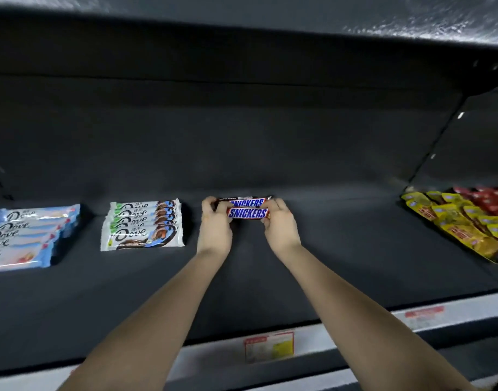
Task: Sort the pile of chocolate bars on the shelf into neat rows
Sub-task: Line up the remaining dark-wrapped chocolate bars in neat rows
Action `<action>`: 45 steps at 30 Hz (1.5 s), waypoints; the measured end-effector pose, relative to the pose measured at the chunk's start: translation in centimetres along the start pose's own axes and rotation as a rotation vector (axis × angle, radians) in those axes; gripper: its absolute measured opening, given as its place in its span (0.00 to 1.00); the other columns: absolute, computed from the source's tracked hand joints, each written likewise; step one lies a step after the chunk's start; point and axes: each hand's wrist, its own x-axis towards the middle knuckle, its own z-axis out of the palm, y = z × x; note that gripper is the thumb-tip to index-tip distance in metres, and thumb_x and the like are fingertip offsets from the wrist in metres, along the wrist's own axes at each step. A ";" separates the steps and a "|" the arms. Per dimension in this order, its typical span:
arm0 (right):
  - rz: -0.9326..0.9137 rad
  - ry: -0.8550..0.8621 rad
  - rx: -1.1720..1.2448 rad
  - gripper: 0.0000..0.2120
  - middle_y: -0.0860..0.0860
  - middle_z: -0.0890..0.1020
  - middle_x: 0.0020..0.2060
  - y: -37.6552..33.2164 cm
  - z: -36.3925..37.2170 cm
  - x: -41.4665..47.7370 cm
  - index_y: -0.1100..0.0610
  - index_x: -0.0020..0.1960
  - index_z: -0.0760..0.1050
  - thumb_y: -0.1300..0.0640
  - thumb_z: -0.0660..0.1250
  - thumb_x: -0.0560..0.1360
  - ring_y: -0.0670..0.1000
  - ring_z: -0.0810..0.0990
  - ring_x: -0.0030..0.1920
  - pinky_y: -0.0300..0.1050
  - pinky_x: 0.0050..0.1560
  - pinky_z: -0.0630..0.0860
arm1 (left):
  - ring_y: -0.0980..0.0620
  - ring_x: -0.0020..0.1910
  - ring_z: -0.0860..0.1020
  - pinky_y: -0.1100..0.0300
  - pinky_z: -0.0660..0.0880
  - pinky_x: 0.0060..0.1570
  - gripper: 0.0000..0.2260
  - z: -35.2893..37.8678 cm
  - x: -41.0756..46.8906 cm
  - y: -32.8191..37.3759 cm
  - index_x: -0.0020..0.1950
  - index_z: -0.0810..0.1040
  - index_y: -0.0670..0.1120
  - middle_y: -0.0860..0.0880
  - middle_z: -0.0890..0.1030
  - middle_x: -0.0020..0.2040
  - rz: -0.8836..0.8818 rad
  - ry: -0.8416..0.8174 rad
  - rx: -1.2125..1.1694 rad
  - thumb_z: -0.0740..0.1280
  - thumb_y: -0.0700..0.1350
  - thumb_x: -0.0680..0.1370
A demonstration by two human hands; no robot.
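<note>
Holding a small stack of Snickers bars (248, 208) near the middle of a dark shelf (355, 249), toward its back. Gripping the stack's 9 o'clock end with the left hand (215, 221), fingers curled round the wrappers. Gripping the 3 o'clock end with the right hand (280, 224) in the same way. Showing two logos face up, one just behind the other, with perhaps a third bar at 12 o'clock, hard to make out in the dim light.

Flanked at 9 o'clock, across a gap, by a row of white-wrapped Dove bars (143, 225), overlapped front to back. Farther out at 9 o'clock, a row of blue-wrapped Dove bars (30, 235), cut off by the frame. Well apart at 3 o'clock, yellow packets (462, 230), with red packets (490, 198) behind them at 2 o'clock. Down at 6 o'clock, on the shelf's pale front strip, a red-and-white price tag (269, 345); at 4 o'clock, a second tag (424, 316).
</note>
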 end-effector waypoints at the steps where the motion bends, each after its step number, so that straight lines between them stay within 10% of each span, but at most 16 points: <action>1: 0.000 0.008 0.019 0.16 0.54 0.73 0.59 0.1 0.3 0.2 0.61 0.61 0.72 0.70 0.61 0.74 0.54 0.74 0.57 0.47 0.59 0.73 | 0.47 0.58 0.73 0.61 0.67 0.60 0.15 0.1 0.0 -0.1 0.63 0.72 0.42 0.44 0.62 0.67 -0.013 0.011 0.003 0.61 0.33 0.77; 28: -0.078 0.044 0.065 0.17 0.52 0.68 0.63 1.0 1.4 1.1 0.59 0.63 0.73 0.65 0.63 0.74 0.51 0.67 0.61 0.36 0.58 0.68 | 0.45 0.63 0.68 0.57 0.67 0.62 0.16 0.5 0.3 -0.1 0.63 0.69 0.40 0.43 0.63 0.68 -0.039 0.062 0.083 0.62 0.36 0.76; 45: -0.124 0.138 0.019 0.21 0.56 0.67 0.66 0.1 0.8 0.6 0.59 0.62 0.74 0.65 0.63 0.70 0.58 0.68 0.63 0.52 0.65 0.67 | 0.42 0.65 0.67 0.55 0.63 0.65 0.25 -0.6 0.2 0.7 0.66 0.66 0.40 0.40 0.65 0.67 -0.023 0.138 0.062 0.69 0.44 0.72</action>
